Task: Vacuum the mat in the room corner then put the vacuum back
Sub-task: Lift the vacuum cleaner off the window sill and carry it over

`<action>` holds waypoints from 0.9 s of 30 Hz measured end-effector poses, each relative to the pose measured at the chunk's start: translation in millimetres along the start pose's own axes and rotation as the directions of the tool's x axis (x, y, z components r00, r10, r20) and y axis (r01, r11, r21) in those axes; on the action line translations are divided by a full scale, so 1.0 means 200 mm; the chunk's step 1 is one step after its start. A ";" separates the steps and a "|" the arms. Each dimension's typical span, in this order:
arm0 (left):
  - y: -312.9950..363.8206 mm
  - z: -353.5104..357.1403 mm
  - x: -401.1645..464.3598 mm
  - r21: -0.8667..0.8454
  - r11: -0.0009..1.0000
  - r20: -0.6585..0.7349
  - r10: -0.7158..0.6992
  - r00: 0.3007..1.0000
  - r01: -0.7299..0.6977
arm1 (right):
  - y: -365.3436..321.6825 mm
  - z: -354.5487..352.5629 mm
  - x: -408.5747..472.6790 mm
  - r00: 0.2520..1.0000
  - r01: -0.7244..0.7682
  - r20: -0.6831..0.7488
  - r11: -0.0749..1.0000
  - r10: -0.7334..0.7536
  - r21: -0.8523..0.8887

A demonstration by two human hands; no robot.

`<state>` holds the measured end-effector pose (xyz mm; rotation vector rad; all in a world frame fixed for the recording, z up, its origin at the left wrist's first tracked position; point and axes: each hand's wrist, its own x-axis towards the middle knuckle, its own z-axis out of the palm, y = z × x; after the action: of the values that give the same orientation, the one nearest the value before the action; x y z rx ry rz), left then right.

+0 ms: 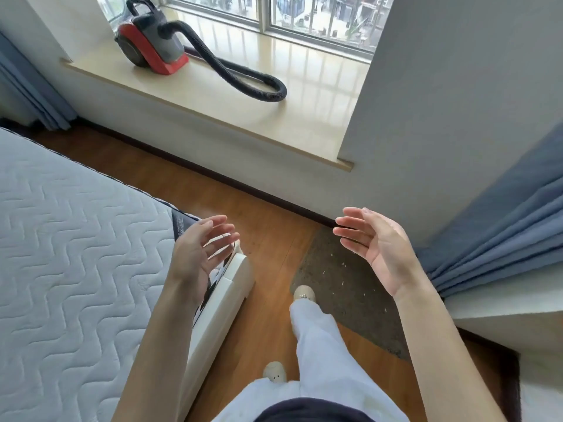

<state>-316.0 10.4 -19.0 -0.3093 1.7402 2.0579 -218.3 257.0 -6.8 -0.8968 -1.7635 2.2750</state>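
Fingers, left hand [198, 251]: spread and slightly curled, palm turned inward, nothing in them; hand raised over the corner of the bed frame
Fingers, right hand [376, 248]: loose and extended, palm facing the left hand, nothing held; hand raised above the near edge of the mat
Hands, relation: well apart, palms toward each other, bare forearms reaching forward from the bottom of the view
Vacuum [150, 41]: red and grey canister with black carry handle, sitting on the window sill [304, 117] at its left end, near the glass
Hose [243, 77]: black, ribbed, runs from the canister across the sill toward the right and loops back at its far end; nozzle end not clearly seen
Mat [350, 287]: dark grey-brown, lying on the wooden floor [268, 239] in the corner below the sill, its right side next to the curtain; small pale specks scattered on it
Curtain [493, 233]: blue, pleated, hanging at the right, lower folds reaching toward the mat
Mattress [70, 239]: pale quilted surface filling the left, on a white frame
Person: light trousers, pale shoes; forward shoe [304, 293] resting on the mat's left edge, other shoe on bare floor nearer the camera
Window [274, 10]: behind the sill, daylight, buildings outside
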 end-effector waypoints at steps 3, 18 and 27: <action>0.05 0.08 0.14 0.022 0.999 -0.034 0.029 0.999 -0.028 | -0.08 0.03 0.21 0.999 -0.004 0.051 1.000 0.005 -0.017; 0.30 0.42 0.79 -0.166 0.985 -0.130 0.029 0.991 -0.051 | -0.50 0.06 1.17 0.976 0.009 0.215 0.992 0.018 -0.125; 0.41 0.36 1.10 -0.220 0.975 -0.259 -0.014 0.966 -0.045 | -0.53 0.36 1.57 0.934 -0.084 0.331 0.982 0.138 -0.171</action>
<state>-540.8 109.6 -29.1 -0.6634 1.6544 2.3163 -537.9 368.4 -17.5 -0.6691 -2.1042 2.5211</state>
